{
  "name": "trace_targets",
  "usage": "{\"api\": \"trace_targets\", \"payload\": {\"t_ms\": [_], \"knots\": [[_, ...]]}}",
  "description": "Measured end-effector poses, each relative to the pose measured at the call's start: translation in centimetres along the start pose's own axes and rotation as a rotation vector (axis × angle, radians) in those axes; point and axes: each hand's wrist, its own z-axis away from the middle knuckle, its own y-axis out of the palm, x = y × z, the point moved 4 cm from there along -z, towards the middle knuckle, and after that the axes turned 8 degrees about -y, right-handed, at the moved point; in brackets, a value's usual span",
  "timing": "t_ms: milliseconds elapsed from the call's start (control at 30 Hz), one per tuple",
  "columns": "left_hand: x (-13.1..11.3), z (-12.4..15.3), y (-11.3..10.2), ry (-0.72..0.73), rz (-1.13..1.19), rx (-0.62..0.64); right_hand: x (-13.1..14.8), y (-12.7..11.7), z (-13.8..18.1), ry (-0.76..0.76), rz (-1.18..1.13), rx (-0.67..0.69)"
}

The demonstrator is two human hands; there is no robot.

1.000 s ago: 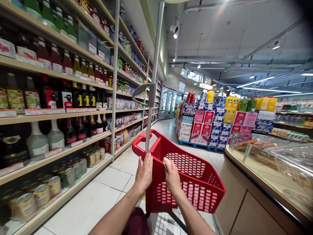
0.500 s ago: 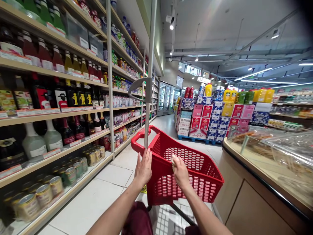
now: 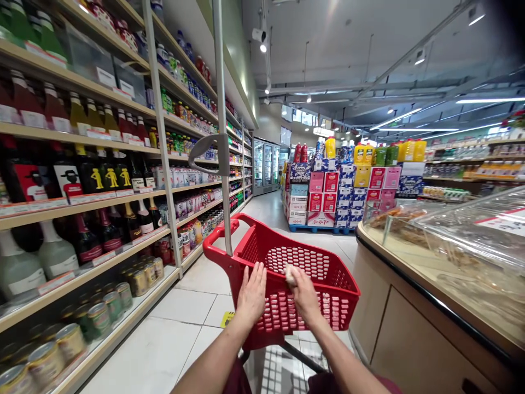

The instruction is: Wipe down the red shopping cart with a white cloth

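A red plastic shopping cart basket [image 3: 262, 243] with perforated sides stands in front of me. My left hand [image 3: 251, 295] lies against its near side wall, fingers stretched out flat and holding nothing. At the near rim, my right hand [image 3: 305, 298] is closed around a pale, crumpled cloth [image 3: 290, 274], pressed to the rim; most of the cloth is hidden by the fingers. A metal pole [image 3: 223, 208] with a grey loop handle [image 3: 211, 155] rises from the handle end of the cart.
Shelves [image 3: 115, 203] of bottles and cans line the left. To the right stands a counter [image 3: 394, 284] with a glass edge and packed food. Stacked drink boxes [image 3: 322, 202] sit on a blue pallet ahead. A yellow floor marker [image 3: 227, 319] lies near the cart.
My left hand has slid right along the basket's side, away from the handle end. My right hand stays at the rim with the cloth. The cart and shelves sit further left in view.
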Motion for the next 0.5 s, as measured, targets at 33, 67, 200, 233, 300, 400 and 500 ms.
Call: {"api": "trace_targets", "payload": {"t_ms": [33,67,200,233,300,400,500], "knots": [[-0.7,-0.1,0.1,0.021,0.004,0.001,0.9,0.6,-0.3,-0.055,-0.034,0.028],[-1.3,-0.2,0.3,0.034,0.007,0.003,1.6,1.0,-0.4,-0.103,-0.059,0.053],[-1.9,-0.2,0.4,0.042,-0.006,0.012,-1.4,-0.7,0.6,-0.098,-0.006,0.053],[-1.9,-0.2,0.3,0.043,-0.009,0.017,-2.9,-1.6,1.2,-0.055,0.035,0.03],[-2.4,-0.3,0.2,0.044,-0.003,0.031,-5.1,-2.9,2.0,0.028,0.11,-0.021],[-3.9,-0.7,0.1,0.067,0.03,0.066,-4.9,-2.8,2.1,-0.003,0.129,-0.021],[-5.0,-1.0,0.2,0.082,0.062,0.108,-4.2,-2.3,1.9,-0.119,0.101,0.028]]}}
